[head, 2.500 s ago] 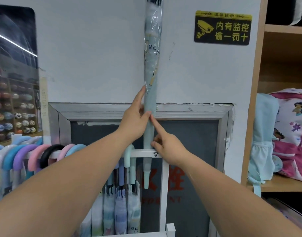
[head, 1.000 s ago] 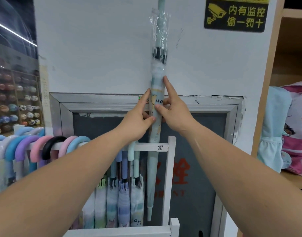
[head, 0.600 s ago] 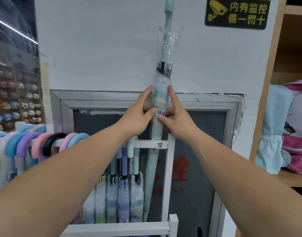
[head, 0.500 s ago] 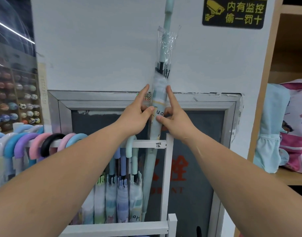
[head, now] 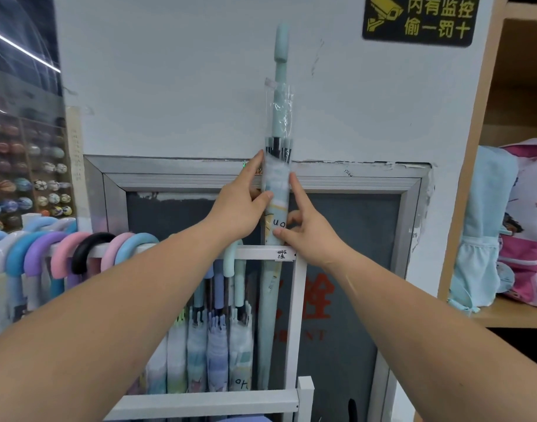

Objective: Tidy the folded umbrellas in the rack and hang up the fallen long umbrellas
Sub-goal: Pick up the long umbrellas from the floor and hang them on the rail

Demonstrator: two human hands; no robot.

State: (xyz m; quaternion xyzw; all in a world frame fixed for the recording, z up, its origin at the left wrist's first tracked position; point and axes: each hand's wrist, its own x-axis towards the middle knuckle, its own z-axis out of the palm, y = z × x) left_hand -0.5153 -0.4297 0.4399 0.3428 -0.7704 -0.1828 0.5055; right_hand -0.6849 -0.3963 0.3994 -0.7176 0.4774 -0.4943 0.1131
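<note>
– At the rack's right end: status of the long umbrella?
– Upright, pale teal, with a clear plastic sleeve over the upper part. Handle end is at 12 o'clock against the white wall, tip at 6 o'clock down by the bottom rail. It passes behind the top rail, just left of the right post.
– Hands?
– Both above the top rail. On its 9 o'clock side the left hand has its index finger up the sleeve and its thumb across the front, pinching. At its 4 o'clock the right hand has its index finger straight up the right edge, its thumb on the front, and its other fingers curled at the side. Both are clamped on the umbrella.
– Rest of the rack?
– Hook handles in blue, purple, pink and black sit over the rail toward 9 o'clock. Hung umbrellas are just left of the held one. Black-and-yellow camera sign at 1 o'clock, backpacks on a wooden shelf at 3 o'clock.
</note>
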